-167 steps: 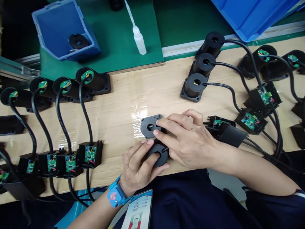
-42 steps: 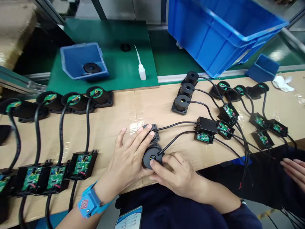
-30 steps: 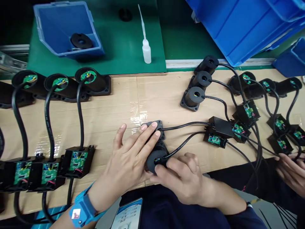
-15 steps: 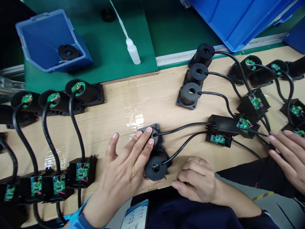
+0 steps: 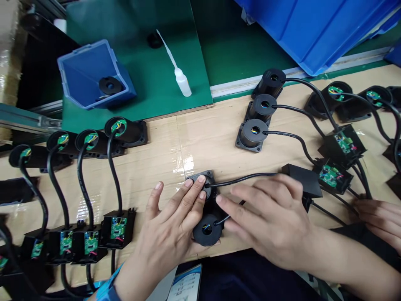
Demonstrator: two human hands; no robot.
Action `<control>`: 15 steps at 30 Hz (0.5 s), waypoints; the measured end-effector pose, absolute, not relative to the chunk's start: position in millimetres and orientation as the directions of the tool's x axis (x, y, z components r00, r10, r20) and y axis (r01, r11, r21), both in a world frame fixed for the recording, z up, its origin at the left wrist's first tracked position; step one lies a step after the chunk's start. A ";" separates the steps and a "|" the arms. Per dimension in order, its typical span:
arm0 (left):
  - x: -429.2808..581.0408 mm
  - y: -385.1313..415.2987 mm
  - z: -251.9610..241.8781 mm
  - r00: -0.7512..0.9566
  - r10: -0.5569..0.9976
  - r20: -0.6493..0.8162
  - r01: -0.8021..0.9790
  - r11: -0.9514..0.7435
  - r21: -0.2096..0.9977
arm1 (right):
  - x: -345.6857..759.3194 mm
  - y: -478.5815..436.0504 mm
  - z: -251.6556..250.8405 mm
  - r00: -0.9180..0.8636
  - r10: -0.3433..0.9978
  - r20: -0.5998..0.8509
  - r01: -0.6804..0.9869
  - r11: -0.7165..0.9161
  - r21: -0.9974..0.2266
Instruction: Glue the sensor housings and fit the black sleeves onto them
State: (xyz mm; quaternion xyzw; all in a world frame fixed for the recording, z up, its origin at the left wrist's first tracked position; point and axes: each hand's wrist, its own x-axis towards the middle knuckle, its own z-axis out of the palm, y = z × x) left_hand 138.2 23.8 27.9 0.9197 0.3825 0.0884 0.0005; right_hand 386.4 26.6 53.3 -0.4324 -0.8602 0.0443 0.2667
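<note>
My left hand (image 5: 175, 221) lies over two black cylindrical housings, its fingertips pressing the top of the farther housing (image 5: 203, 184). Its thumb reaches around the front of the nearer housing (image 5: 206, 230), whose round lid has a centre hole showing coloured wires. Just right of them hovers my right hand (image 5: 269, 217), fingers apart, index fingertip close to the farther housing's side. It partly hides the black cables, including the farther housing's cable (image 5: 241, 179). That cable leads toward a black box (image 5: 302, 179) on the right.
Several lidded housings (image 5: 253, 134) stand at the back right, wired to boxes with green circuit boards (image 5: 332, 174). More wired housings (image 5: 127, 130) line the left. A blue bin (image 5: 94, 75) and white squeeze bottle (image 5: 183, 83) sit behind. Another person's hand (image 5: 384, 219) rests at the right edge.
My right hand has risen from a loose curl near the table edge, opening as it moved up toward the housings. My left hand stays on them. The view has shifted slightly.
</note>
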 end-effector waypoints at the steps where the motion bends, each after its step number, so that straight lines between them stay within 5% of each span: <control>1: 135.3 27.2 27.7 0.707 0.687 0.170 0.685 -0.724 0.075 | 387.1 37.2 55.4 -0.503 0.767 0.397 0.715 0.628 -0.308; 8: 115.6 43.8 27.4 0.804 0.584 0.114 0.567 -0.810 0.150 | 375.9 127.9 50.4 -0.655 0.738 0.163 0.513 0.593 -0.621; 13: 117.1 43.2 23.9 0.793 0.595 0.131 0.582 -0.803 0.128 | 352.6 155.2 33.9 -0.811 0.565 0.150 0.392 0.716 -0.577; 15: 119.3 42.0 22.3 0.790 0.598 0.136 0.586 -0.801 0.121 | 358.2 156.8 30.7 -0.742 0.628 0.234 0.449 0.726 -0.521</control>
